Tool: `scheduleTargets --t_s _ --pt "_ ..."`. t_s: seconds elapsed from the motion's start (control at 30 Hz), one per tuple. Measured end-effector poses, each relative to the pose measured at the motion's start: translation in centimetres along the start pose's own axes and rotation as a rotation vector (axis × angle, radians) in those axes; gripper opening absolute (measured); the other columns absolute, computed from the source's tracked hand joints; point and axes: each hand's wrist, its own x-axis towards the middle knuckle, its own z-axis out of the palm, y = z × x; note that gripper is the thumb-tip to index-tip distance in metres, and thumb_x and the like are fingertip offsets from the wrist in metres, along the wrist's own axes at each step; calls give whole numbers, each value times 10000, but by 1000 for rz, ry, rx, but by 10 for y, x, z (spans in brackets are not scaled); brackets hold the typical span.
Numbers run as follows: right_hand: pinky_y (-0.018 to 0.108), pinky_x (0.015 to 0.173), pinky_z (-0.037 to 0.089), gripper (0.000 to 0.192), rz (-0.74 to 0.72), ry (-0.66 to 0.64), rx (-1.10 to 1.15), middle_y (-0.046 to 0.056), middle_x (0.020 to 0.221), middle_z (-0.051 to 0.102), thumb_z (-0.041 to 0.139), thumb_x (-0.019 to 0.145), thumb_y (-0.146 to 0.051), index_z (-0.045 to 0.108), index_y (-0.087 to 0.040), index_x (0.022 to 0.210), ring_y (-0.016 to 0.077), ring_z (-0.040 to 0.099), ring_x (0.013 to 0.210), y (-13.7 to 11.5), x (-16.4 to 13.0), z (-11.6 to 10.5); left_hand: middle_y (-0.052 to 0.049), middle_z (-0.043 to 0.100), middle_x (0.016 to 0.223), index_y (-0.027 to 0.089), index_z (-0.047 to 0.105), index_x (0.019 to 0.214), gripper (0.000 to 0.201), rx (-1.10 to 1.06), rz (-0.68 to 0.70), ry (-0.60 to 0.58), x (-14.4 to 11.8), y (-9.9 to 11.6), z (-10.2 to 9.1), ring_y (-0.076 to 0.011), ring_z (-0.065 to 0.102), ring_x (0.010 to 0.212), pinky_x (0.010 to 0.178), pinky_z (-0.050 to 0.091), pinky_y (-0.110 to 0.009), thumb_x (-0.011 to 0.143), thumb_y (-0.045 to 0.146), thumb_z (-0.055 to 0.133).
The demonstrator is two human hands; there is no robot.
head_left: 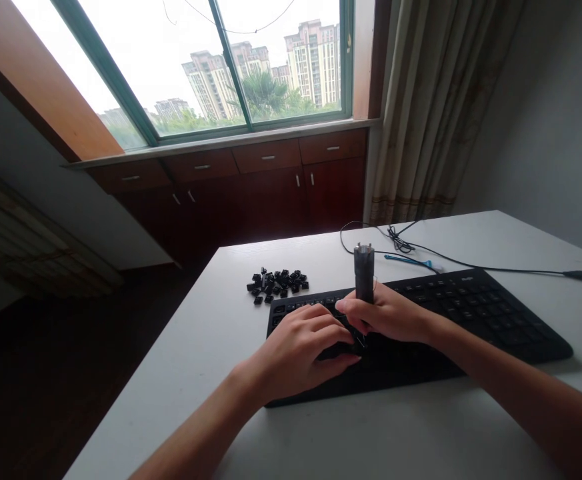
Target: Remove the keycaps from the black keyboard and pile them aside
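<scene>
A black keyboard lies on the white table, its left part bare of several keycaps. My right hand is closed around the thick dark grey handle of an upright screwdriver, which has small metal tips at its top end. The screwdriver's lower end meets the keys between my hands, and is partly hidden by fingers. My left hand rests over the keyboard's left part, thumb and fingers apart, fingertips close to the screwdriver's tip. Loose black keycaps are heaped just beyond the keyboard's left end.
Behind the keyboard lies a black cable, coiled in part, with a plug at the right. A blue thin-handled brush-like item is beside it. The white table ends at the left over a dark floor. Cabinets stand under the window.
</scene>
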Motion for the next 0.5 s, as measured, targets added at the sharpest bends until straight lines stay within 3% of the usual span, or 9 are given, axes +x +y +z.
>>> scheduleTargets --t_s 0.13,0.5 --pt "223 507 332 390 -38 -80 -24 -42 533 471 498 936 -230 527 -167 552 96 421 520 3 0 0 -18 741 985 211 676 1022 132 -32 -10 8 0 0 1 -183 653 902 847 527 -326 969 325 634" --pt "213 521 356 360 -27 -58 -154 -40 561 518 486 943 -205 551 -160 592 95 469 544 5 -2 3 -6 751 986 211 683 953 54 -130 5 28 1 -3 1 -174 636 883 821 518 -303 940 263 676"
